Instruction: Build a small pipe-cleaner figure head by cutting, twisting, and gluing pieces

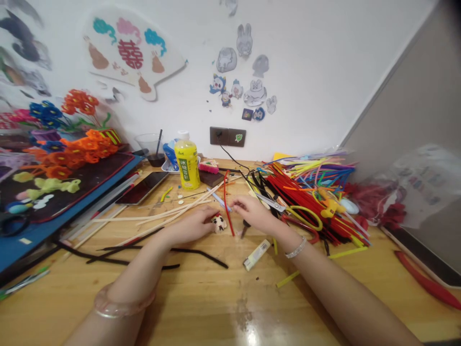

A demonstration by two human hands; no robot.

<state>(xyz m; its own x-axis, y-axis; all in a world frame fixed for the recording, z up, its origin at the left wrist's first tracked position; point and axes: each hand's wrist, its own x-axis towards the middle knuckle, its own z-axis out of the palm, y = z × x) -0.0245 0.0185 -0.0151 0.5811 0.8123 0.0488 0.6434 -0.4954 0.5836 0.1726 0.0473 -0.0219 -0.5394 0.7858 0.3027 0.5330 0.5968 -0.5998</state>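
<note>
My left hand (196, 224) is closed on a small white figure (219, 224) with black markings, its fingertips at the figure's left side. My right hand (249, 211) is curled, with thumb and finger together at the middle of a red pipe cleaner (226, 192). That red length runs upright in the picture between my two hands. A pale blue stick (217, 198) ends close to the right fingertips. Under the right hand is a dark-tipped tool (245, 228), partly hidden. Cream pipe cleaners (169, 213) and black pipe cleaners (200, 252) lie around my left forearm.
A yellow drink bottle (187, 166) and a phone (144, 187) stand and lie behind. Yellow-handled scissors (306, 216) rest on a heap of coloured pipe cleaners (306, 192). A pale lighter-sized box (256, 254) lies in front. Orange pipe-cleaner flowers (82, 149) cover the left side.
</note>
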